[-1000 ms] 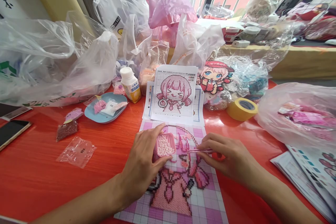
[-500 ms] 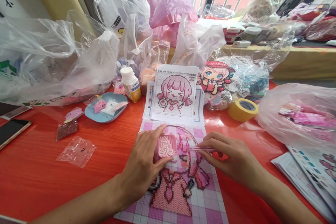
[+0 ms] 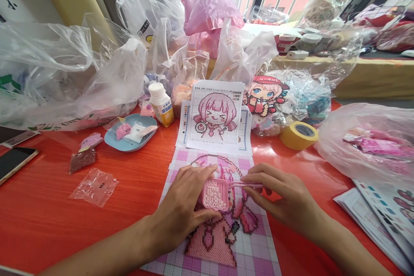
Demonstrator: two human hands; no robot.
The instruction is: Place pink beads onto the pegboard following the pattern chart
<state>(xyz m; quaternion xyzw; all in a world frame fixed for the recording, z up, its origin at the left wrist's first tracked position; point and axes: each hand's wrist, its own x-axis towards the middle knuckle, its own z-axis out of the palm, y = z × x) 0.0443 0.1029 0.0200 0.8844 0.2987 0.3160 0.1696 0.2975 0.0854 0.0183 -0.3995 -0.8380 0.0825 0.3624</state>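
My left hand [image 3: 184, 207] grips a small pink tray [image 3: 224, 196] by its edges, with pale beads gathered in its left part. Pinched in my right hand [image 3: 274, 189] are pink tweezers [image 3: 247, 184], their tips at the tray's right edge. Both hands are over a bead picture [image 3: 211, 241] on a pegboard with a pink and white checked pattern [image 3: 258, 263]. The tray hides the middle of the picture. Behind the board, a printed chart [image 3: 215, 116] of a pink-haired figure leans upright.
A blue plate [image 3: 129, 145] with bead bags, a white bottle [image 3: 161, 105] and an empty-looking bag [image 3: 96, 186] lie left. Yellow tape [image 3: 299, 135], a plastic bag [image 3: 368, 138] and papers [image 3: 375, 220] are right. A phone [image 3: 16, 164] is far left.
My left hand and the tray have moved right and toward me, uncovering the upper left of the bead picture. The tweezers have shifted slightly and now meet the tray's edge.
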